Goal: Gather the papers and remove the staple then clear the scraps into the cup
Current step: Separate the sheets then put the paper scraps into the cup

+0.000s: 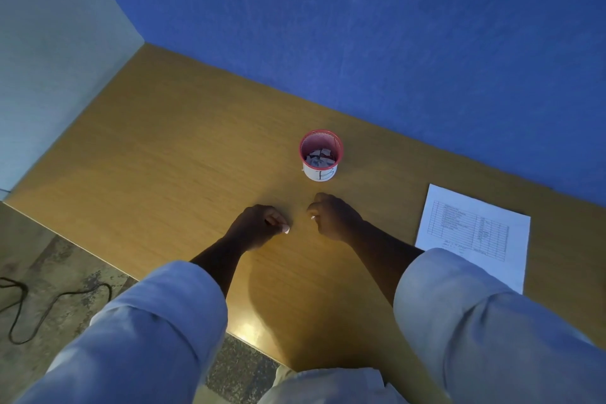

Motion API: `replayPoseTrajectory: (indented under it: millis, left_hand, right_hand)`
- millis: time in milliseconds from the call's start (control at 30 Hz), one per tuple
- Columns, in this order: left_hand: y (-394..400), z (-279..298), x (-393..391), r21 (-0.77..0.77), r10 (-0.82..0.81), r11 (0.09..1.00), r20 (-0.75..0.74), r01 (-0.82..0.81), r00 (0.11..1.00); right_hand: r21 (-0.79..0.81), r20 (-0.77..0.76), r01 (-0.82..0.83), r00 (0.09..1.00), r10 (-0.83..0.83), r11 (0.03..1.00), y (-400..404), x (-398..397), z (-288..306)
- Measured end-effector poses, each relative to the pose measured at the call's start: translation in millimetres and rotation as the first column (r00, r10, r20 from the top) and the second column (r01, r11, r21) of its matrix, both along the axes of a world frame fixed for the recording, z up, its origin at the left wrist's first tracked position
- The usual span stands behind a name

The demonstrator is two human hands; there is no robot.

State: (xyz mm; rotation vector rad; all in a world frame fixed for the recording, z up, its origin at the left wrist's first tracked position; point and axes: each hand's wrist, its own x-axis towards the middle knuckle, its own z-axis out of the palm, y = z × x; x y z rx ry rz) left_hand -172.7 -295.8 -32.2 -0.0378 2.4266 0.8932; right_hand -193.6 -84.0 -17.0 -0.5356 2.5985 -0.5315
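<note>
Blue wall panels (pixel 393 26) back a wooden desk (pixel 170 147), with a paler panel (pixel 49 59) closing the left side. Near the middle of the desk stands a red mesh cup (pixel 321 154), upright, with a white label bearing a hand-drawn mark that is too small to read surely; pale paper scraps (pixel 319 156) lie in its bottom. Well to the right lies the paper (pixel 475 233), flat, printed with a table whose text is too fine to read; its near corner is hidden behind the right sleeve (pixel 475 321). Whether it is 1 sheet or several cannot be told.

Both hands hang over the desk just in front of the cup, close together but apart. The left hand (pixel 259 226) is curled, fingers tucked toward the thumb; the right hand (pixel 334 216) is curled likewise. Whether either pinches something small cannot be told. At left, on the floor, a dark cable (pixel 36 311) loops, cut off by the frame edge.
</note>
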Motion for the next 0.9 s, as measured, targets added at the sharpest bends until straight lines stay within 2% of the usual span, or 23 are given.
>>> replayPoseTrajectory:
  millis: [133,300,367,467,567,700,900]
  left_hand:
    - [3.3,5.7,-5.9,0.046,0.049,0.998,-0.068,-0.046,0.997]
    - [9.8,24.3,-24.8,0.172,0.173,0.975,-0.194,-0.141,0.965]
    - [14.9,34.2,-33.9,0.253,0.274,0.943,-0.213,-0.218,0.938]
    - [24.0,49.2,-48.0,0.343,0.379,0.894,-0.231,-0.289,0.896]
    - [33.5,62.5,-61.5,0.363,0.4,0.887,-0.296,-0.286,0.867]
    - [44.6,74.2,-78.0,0.308,0.331,0.928,-0.422,-0.21,0.844]
    - [61.8,81.2,-92.3,0.176,0.221,0.973,-0.496,-0.153,0.84]
  right_hand:
    - [-0.126,-0.103,-0.067,0.993,0.054,0.99,2.0,-0.8,12.0]
    - [-0.255,-0.313,-0.146,0.948,0.061,0.956,3.8,-8.7,33.4]
    - [-0.266,-0.404,-0.143,0.914,0.024,0.953,4.7,-13.1,39.1]
    - [-0.363,-0.48,-0.071,0.869,-0.122,0.929,7.4,-21.9,46.0]
    - [-0.42,-0.502,0.056,0.817,-0.283,0.906,12.7,-33.1,52.8]
    - [-0.412,-0.454,0.25,0.778,-0.435,0.876,23.5,-47.2,57.7]
    - [-0.368,-0.427,0.312,0.78,-0.458,0.876,29.0,-53.5,59.1]
